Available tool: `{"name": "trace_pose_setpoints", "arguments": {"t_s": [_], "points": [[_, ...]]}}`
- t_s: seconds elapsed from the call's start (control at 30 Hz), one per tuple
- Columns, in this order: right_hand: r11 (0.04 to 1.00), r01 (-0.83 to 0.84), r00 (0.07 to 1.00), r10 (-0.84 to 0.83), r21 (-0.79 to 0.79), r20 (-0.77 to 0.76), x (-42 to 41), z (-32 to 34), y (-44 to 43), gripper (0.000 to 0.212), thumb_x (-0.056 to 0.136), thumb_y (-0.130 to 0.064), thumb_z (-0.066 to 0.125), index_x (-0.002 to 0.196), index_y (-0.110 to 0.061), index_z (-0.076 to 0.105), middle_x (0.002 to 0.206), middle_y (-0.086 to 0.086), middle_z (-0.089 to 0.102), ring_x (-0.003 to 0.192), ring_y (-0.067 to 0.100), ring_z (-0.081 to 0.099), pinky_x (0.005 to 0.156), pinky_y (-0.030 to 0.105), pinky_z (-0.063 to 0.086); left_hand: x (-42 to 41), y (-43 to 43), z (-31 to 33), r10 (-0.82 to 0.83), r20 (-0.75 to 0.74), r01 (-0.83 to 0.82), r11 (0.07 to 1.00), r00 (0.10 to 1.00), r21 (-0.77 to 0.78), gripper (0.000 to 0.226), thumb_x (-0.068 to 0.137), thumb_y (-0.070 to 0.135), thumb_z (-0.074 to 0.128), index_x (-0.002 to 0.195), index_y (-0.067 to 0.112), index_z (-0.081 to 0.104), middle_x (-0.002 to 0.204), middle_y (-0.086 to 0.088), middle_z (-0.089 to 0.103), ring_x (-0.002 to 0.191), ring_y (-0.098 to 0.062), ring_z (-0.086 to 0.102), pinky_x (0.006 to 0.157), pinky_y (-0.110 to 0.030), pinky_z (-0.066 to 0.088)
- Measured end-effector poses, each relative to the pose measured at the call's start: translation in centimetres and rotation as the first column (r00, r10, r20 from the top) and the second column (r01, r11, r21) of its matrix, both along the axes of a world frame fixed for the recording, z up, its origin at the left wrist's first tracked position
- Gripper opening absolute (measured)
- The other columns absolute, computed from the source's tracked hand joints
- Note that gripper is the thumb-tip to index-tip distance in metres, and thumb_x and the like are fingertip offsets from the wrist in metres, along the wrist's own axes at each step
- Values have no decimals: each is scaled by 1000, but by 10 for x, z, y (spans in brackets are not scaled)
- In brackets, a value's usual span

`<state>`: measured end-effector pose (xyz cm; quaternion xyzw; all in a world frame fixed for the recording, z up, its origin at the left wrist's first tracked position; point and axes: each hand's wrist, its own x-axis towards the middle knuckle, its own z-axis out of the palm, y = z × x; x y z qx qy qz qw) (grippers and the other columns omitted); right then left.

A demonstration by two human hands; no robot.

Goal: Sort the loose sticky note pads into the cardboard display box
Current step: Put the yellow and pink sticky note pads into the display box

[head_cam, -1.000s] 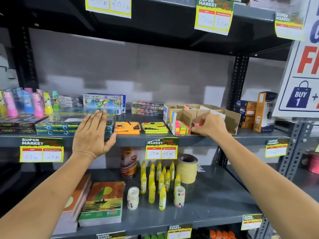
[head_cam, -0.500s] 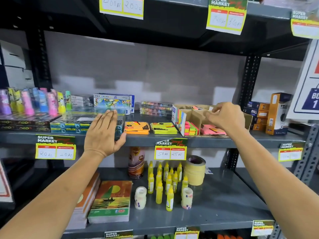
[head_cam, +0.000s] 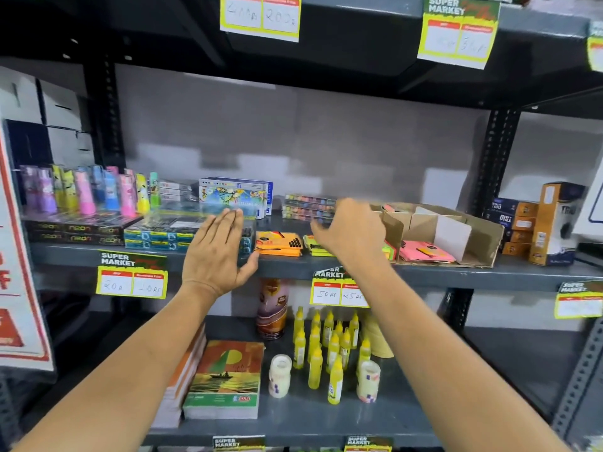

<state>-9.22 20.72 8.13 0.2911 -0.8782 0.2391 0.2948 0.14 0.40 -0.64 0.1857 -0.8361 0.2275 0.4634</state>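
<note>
Grey metal shelving fills your view, and nearest you, on the lower shelf [head_cam: 440, 370], a notebook [head_cam: 225, 380] with a sunset boat cover lies on a stack, beside two small white jars [head_cam: 280, 375] and a cluster of yellow glue bottles [head_cam: 326, 347] standing upright, with a tan tape roll [head_cam: 378, 340] behind them. On the edge of the middle shelf [head_cam: 456, 272] hang yellow price tags [head_cam: 132, 277] headed "SUPER MARKET"; one reads 20 and 10, another 50 and 25. Your left hand [head_cam: 215, 256] is spread flat, fingers straight and together, holding nothing, its palm facing the teal packets [head_cam: 156, 239] at the shelf front. Your right hand [head_cam: 352, 233] is blurred, fingers curled loosely over the green sticky note pads [head_cam: 315, 246]; you cannot tell whether it grips one. Just left of them lies a stack of orange sticky note pads [head_cam: 279, 244], flat on the shelf. Right of your right hand sits the cardboard display box [head_cam: 483, 243], brown and open-topped, split by card dividers; its front compartment holds pink pads [head_cam: 424, 251], and bright green and pink pads stand at its left end. Beyond the box stand dark and orange cartons [head_cam: 522, 223] marked "TRIO". Further left, black boxes [head_cam: 75, 231] read "neon", with pastel tubes [head_cam: 85, 194] upright behind them and a blue pencil box [head_cam: 233, 197] against the grey wall.
</note>
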Motion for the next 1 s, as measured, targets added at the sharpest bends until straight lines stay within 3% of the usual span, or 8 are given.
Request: {"name": "trace_pose_setpoints", "arguments": {"t_s": [0.17,0.37,0.57,1.0], "points": [[986,61,992,-78,156,104,-5,-26,-16,51,85,-55,59,109,-10,61,109,8,66,103,31,64,72,35,51,0,0,0,1,13,-1,1000,1000,12,73,90,48,35,134,-8,51,130,-27,57,121,-37,56,112,-42,28],[968,61,986,-96,242,136,-14,-32,-24,64,85,-62,51,117,-8,59,116,12,63,109,35,59,79,37,49,0,0,0,2,17,-2,1000,1000,13,74,89,48,35,134,-8,50,130,-26,57,121,-36,56,112,-41,28],[977,82,982,-113,195,151,-19,-37,-28,67,81,-65,55,116,-9,59,116,14,63,110,38,57,83,39,48,1,-1,1,-4,14,4,1000,1000,7,72,89,48,35,133,-8,52,128,-25,59,120,-36,57,111,-41,29],[998,21,988,-12,-62,151,-26,-49,-30,63,70,-65,65,102,-11,66,103,14,67,102,34,59,91,42,44,0,-3,-1,-20,11,20,1000,1000,-1,73,91,49,33,135,-8,50,130,-26,57,121,-37,55,111,-43,31]]}}
